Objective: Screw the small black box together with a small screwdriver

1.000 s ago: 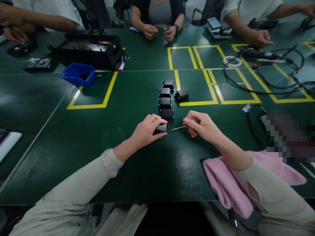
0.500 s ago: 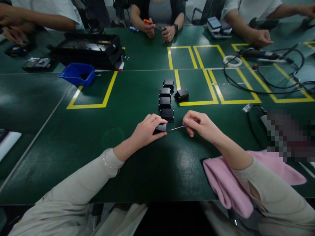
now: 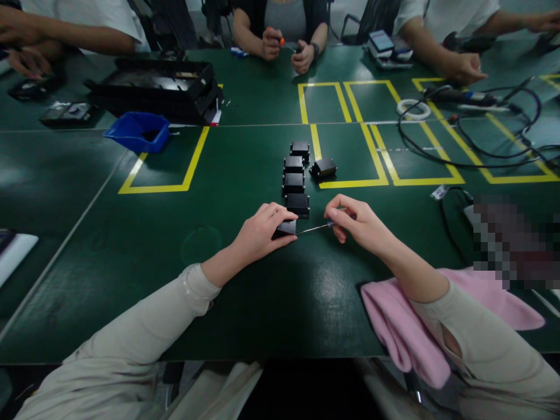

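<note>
My left hand [image 3: 262, 230] is closed over a small black box [image 3: 286, 227] that rests on the green table [image 3: 131, 245]. My right hand [image 3: 356, 221] pinches a thin screwdriver [image 3: 312, 228], whose metal tip touches the right side of that box. Just beyond, several more black boxes [image 3: 295, 175] stand in a row running away from me, and one more black box [image 3: 324, 169] sits askew to their right on a yellow line.
A pink cloth [image 3: 402, 326] lies under my right forearm. A blue bin [image 3: 137, 132] and a black tray [image 3: 161, 87] sit at the far left. Cables [image 3: 464, 146] and a tape roll [image 3: 412, 109] lie at the right. Other people's hands work along the far edge.
My hands have barely moved; the right fingers shifted slightly on the screwdriver. The person opposite has moved an orange-handled tool in their hands.
</note>
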A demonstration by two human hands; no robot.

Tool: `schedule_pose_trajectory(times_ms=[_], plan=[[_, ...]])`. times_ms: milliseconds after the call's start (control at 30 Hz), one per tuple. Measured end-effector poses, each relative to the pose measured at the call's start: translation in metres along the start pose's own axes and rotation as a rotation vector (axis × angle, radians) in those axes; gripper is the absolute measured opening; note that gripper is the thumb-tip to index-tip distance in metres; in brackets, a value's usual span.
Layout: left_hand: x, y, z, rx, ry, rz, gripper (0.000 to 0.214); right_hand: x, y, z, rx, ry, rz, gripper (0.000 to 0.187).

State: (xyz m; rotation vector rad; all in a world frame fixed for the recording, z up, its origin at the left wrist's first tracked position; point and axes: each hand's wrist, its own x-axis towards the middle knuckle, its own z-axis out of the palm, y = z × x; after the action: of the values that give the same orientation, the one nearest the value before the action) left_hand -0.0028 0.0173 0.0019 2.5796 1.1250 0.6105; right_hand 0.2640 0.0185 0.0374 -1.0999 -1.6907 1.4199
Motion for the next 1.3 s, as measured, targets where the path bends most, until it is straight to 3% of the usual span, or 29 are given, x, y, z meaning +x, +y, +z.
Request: schedule_pose_trajectory(times_ms=[567, 1300], plan=[[-0.0005, 0.0006, -0.0001, 0.009, 0.001, -0.007, 0.035, -0.0004, -0.0006, 0.0004, 0.016, -0.001, -0.002, 0.012], [0.0004, 0.0012, -0.0014, 0.002, -0.021, -0.012, 0.036, -0.0007, -0.0011, 0.0001, -0.028, 0.007, 0.032, 0.021]])
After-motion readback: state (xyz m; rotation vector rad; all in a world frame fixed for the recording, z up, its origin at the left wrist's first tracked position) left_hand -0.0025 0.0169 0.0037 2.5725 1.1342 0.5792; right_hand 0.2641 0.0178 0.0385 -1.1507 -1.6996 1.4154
